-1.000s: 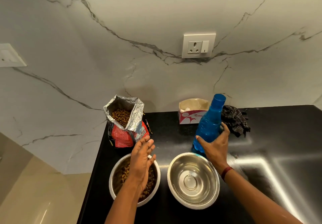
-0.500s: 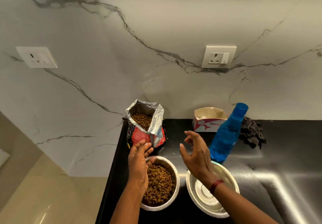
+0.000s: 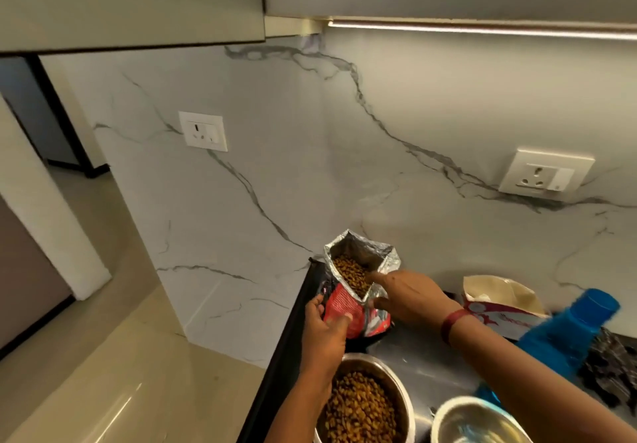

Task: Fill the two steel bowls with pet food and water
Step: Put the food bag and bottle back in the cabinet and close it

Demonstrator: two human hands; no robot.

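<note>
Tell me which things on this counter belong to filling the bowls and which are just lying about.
Job: pet food bag, bowl with kibble, second steel bowl, blue bottle.
Lying about: open carton, dark cloth.

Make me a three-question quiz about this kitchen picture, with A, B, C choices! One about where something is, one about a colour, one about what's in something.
1. Where is the open food bag?
A. behind the kibble bowl
B. on the floor
C. inside a bowl

2. What colour is the bottle?
A. green
B. blue
C. yellow

3. What is in the second steel bowl?
A. kibble
B. a cloth
C. nothing visible

Answers:
1 A, it stands on the counter beyond that bowl.
2 B, body and cap are blue.
3 C, only shiny bare steel shows.
</note>
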